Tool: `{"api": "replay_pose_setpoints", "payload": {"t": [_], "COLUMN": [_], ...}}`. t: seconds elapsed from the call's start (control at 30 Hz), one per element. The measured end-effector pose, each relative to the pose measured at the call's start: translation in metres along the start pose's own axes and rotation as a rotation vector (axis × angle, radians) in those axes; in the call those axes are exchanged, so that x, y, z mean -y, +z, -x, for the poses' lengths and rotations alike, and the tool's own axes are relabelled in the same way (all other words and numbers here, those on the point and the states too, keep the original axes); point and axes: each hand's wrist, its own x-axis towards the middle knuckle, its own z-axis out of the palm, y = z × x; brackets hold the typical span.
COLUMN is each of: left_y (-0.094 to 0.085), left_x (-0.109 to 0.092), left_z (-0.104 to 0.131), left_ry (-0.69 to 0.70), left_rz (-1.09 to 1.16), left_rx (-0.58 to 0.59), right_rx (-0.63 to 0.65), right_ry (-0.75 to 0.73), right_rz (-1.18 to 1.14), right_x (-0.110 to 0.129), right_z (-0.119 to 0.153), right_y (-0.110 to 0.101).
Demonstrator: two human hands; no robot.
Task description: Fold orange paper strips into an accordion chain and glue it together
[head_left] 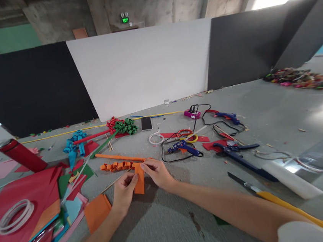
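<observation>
An orange paper strip (139, 180) hangs between my hands, near the middle of the view. My left hand (125, 186) pinches its left edge between thumb and fingers. At its upper right, my right hand (156, 171) holds the strip with thumb and fingertips. Just to the left lies a row of curled orange paper loops (116, 166). Behind the loops is an orange-wrapped stick (119, 157), whose right end reaches my right hand. A stack of orange paper squares (97, 212) rests on the floor left of my left forearm.
Red paper sheets (17, 205) and a red bottle (22, 155) are at left. Paper flowers (126, 126) and a phone (146, 123) lie farther back. On the right are a blue glue gun (184, 148) with cables, pliers (236, 147) and a yellow-handled knife (292, 207).
</observation>
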Motion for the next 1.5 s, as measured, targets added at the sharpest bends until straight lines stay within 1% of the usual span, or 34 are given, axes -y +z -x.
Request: {"api": "replay_pose_setpoints", "payload": {"t": [0.17, 0.27, 0.47, 0.57, 0.67, 0.73, 0.8, 0.9, 1.03, 1.27, 1.4, 1.5], "left_y": [0.000, 0.001, 0.001, 0.001, 0.001, 0.002, 0.002, 0.003, 0.003, 0.001, 0.001, 0.001], "left_x": [-0.002, -0.003, -0.008, -0.010, -0.011, -0.012, -0.013, -0.015, -0.015, -0.010, -0.007, -0.004], "left_z": [0.000, 0.000, 0.001, 0.002, 0.002, 0.003, 0.003, 0.004, 0.004, 0.002, 0.000, -0.001], "left_ry": [-0.003, 0.007, 0.015, 0.004, -0.007, -0.010, -0.007, -0.009, -0.030, -0.043, -0.049, -0.048], "left_rz": [-0.003, -0.008, 0.009, 0.012, 0.024, 0.017, 0.019, 0.019, -0.008, 0.050, 0.099, 0.111], "left_rx": [-0.007, -0.012, -0.026, -0.011, 0.012, 0.016, 0.009, 0.016, 0.041, -0.005, -0.036, -0.035], "right_rx": [-0.018, -0.013, 0.045, 0.062, 0.111, 0.125, 0.109, 0.047, -0.013, -0.025, -0.052, -0.063], "right_ry": [-0.009, 0.014, 0.104, 0.123, 0.149, 0.158, 0.150, 0.123, 0.160, 0.225, 0.259, 0.294], "right_rz": [0.029, 0.005, -0.102, -0.140, -0.184, -0.178, -0.153, -0.153, -0.213, -0.295, -0.343, -0.364], "right_x": [-0.002, -0.003, -0.004, -0.004, -0.004, -0.003, -0.003, -0.002, -0.002, -0.004, -0.005, -0.005], "right_z": [0.000, 0.000, 0.001, 0.001, 0.001, 0.001, 0.001, 0.001, 0.001, 0.000, -0.001, -0.002], "right_y": [0.001, 0.000, 0.000, 0.001, 0.001, 0.001, 0.001, 0.000, 0.001, 0.001, 0.001, 0.001]}}
